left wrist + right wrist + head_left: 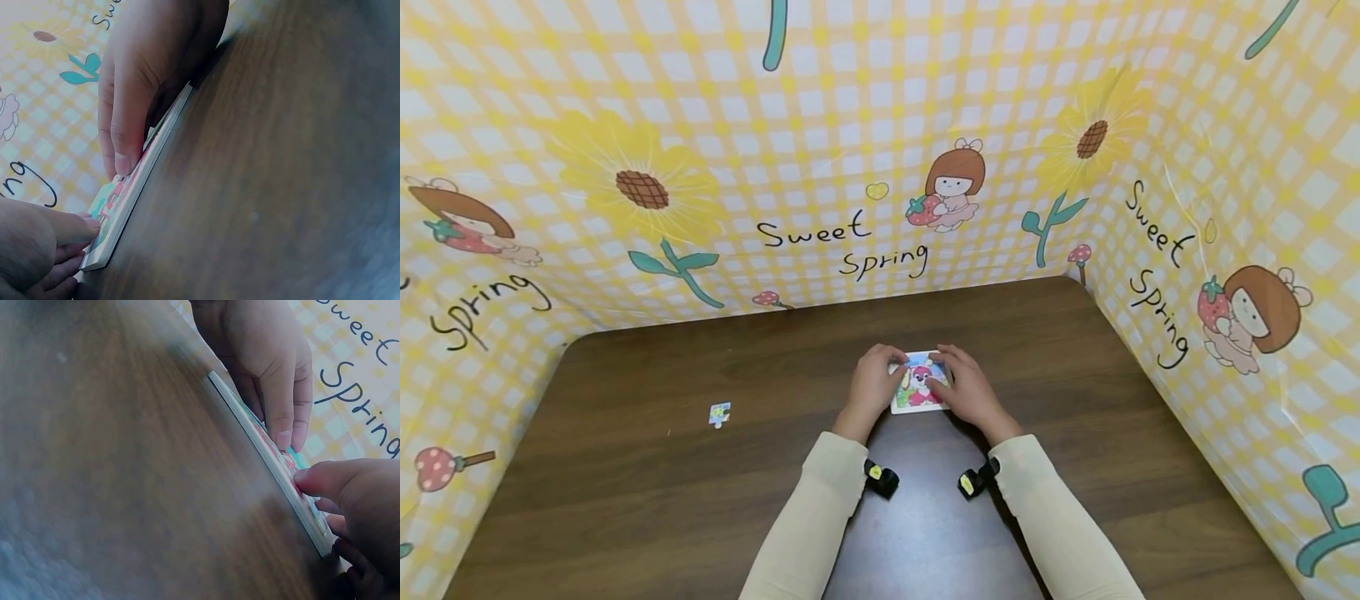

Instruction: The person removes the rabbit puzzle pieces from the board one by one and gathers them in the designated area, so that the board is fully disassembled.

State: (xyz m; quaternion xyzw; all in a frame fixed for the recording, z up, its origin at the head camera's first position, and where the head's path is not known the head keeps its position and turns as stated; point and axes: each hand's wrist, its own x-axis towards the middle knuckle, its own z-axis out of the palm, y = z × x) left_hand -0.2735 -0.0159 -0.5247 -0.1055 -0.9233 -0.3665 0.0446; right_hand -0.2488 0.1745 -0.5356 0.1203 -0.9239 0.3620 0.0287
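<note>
A framed jigsaw puzzle [919,392] with a pink cartoon animal on it lies flat on the table between the two hands. The left hand [875,385] holds its left side; in the left wrist view that thumb [84,228] rests on the picture while other fingers bend round the edge. On the right side, the right hand [966,390] grips the board, its thumb [309,478] down on the picture and lower fingers curled at the rim. Index fingertips of both hands touch the upper part of the puzzle. The fingers partly hide the picture.
A loose blue jigsaw piece [719,414] lies on the brown wooden table [647,500], well left of the hands. Yellow checked sheeting [820,150] with flowers and lettering stands along the table's back and both sides. Each wrist carries a small black camera [882,481].
</note>
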